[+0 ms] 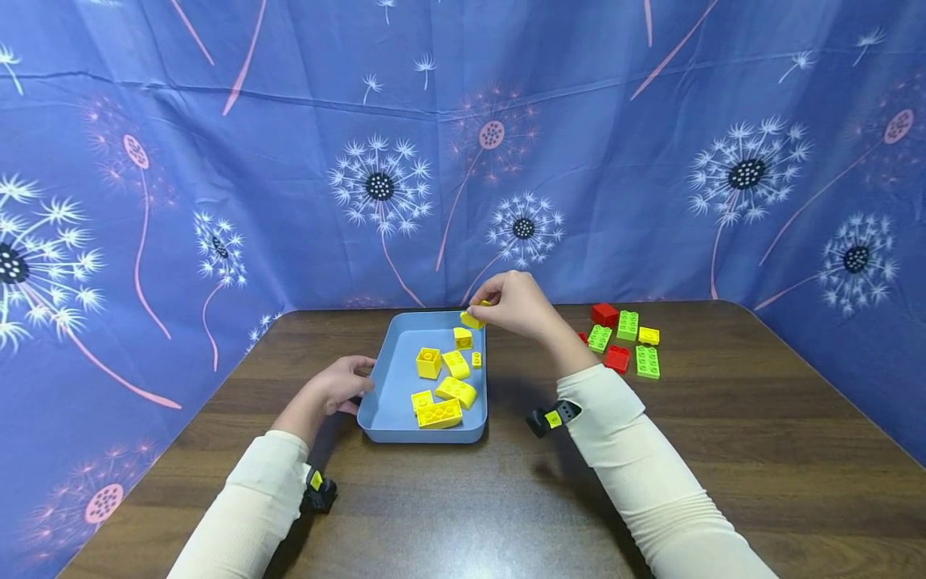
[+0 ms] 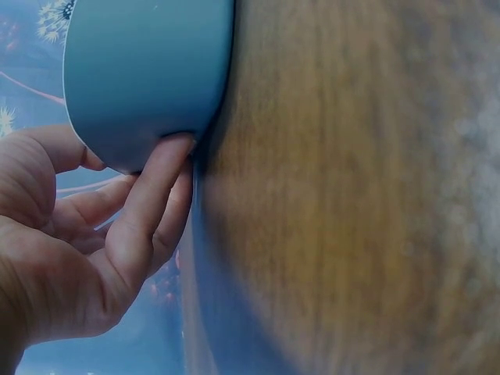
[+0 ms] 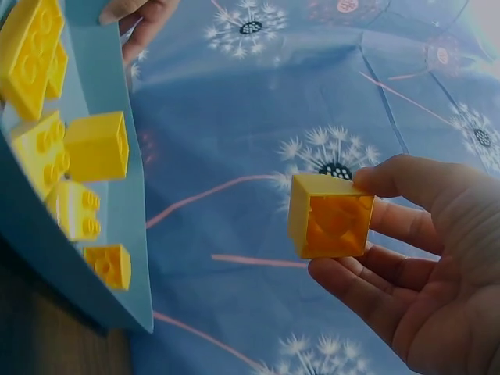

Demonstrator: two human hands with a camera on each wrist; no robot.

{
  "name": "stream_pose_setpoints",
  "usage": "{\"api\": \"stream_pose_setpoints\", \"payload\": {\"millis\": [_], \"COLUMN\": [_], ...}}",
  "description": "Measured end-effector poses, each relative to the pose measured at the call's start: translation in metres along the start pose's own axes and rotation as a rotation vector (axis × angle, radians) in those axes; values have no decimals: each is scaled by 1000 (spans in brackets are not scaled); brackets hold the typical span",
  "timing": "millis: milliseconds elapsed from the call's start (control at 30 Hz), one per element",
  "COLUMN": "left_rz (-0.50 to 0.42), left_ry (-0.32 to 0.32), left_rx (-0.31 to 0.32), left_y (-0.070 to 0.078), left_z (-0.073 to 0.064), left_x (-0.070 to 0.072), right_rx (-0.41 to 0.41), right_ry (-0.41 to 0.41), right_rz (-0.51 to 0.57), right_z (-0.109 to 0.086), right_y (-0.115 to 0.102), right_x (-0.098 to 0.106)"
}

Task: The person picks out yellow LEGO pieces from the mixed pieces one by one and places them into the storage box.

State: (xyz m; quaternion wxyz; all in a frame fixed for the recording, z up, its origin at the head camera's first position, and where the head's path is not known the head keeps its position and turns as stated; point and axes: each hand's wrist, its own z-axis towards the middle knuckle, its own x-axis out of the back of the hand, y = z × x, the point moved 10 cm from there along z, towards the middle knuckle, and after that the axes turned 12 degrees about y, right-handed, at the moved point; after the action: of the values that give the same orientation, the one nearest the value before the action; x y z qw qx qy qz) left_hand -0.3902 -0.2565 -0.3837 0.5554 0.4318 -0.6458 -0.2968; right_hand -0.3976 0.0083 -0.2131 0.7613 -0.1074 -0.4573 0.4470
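A blue-grey tray point(image 1: 396, 342) stands on the table, with several yellow toy building bricks point(image 1: 455, 389) spread over its right half. My left hand point(image 1: 338, 384) holds the tray's left side; in the left wrist view the thumb is at the rim and fingers press the outer wall point(image 2: 148, 70). Over the tray's far right corner, my right hand point(image 1: 515, 304) pinches a yellow brick point(image 3: 336, 223) between thumb and fingertips. The hollow underside of that brick faces the right wrist camera. It is held above the tray, apart from the other bricks.
To the right of the tray lies a loose group of red bricks point(image 1: 617, 359), green bricks point(image 1: 647, 362) and a yellow brick point(image 1: 649, 336). A blue cloth with dandelion prints point(image 1: 448, 201) hangs behind the wooden table point(image 1: 723, 418).
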Motion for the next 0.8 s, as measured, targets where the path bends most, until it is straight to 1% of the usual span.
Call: {"api": "stream_pose_setpoints", "payload": {"millis": [67, 167, 267, 467, 533, 600, 800], "left_rz": [-2, -9, -15, -20, -15, -14, -2], "left_ry": [2, -5, -15, -16, -12, -6, -5], "left_rx": [0, -6, -14, -5, -3, 2, 2], "left_y": [1, 3, 5, 3, 2, 1, 1], "left_z": [0, 0, 0, -2, -2, -1, 0], "left_x": [0, 0, 0, 0, 0, 0, 0], "right_rx": [8, -2, -10, 55, 62, 65, 85], "right_ry": [-10, -34, -69, -144, -164, -187, -246], "right_rz": [2, 2, -8, -96, -113, -111, -57], "right_z": [4, 10, 14, 21, 21, 20, 17], "right_y": [-4, -7, -10, -22, -26, -30, -41], "right_x": [-7, -19, -34, -69, -79, -88, -112]}}
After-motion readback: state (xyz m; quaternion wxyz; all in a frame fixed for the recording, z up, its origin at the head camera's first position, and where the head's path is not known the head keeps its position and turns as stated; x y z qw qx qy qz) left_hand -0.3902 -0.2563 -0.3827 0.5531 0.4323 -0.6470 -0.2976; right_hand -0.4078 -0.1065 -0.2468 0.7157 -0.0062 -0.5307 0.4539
